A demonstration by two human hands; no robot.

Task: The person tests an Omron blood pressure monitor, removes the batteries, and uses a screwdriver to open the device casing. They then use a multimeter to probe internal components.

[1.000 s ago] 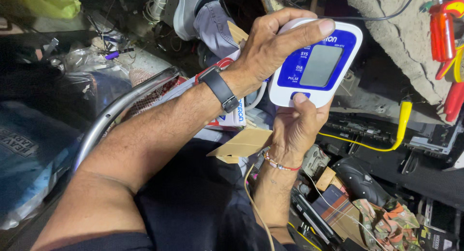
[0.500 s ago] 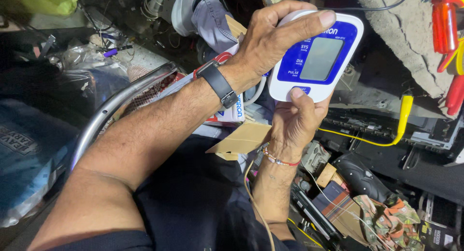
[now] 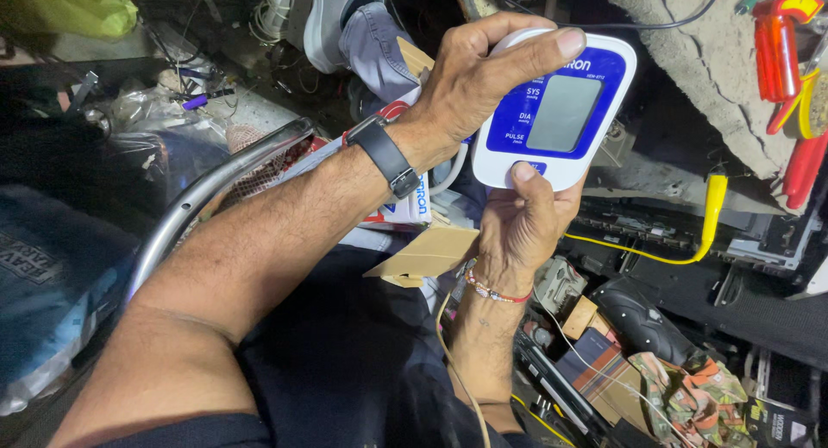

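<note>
1. I see my left hand wrapped over the top edge of the blood pressure monitor, fingers curled and grasping its white and blue case, index finger laid along the upper rim.
2. My right hand supports the monitor from below, fingers closed on the lower edge, thumb pressed on the button under the grey screen, which shows no reading. The unit is held in mid-air, clear of any surface.
3. Risk: in my judgement, the case could slip and drop into the clutter below, because only its edges are gripped.
4. Risk: the thin cable running past my right wrist could snag.
5. Surroundings: there is no bare surface; a curved metal tube, a yellow lead, red-handled tools, a cardboard piece and loose parts crowd a dim workshop.
</note>
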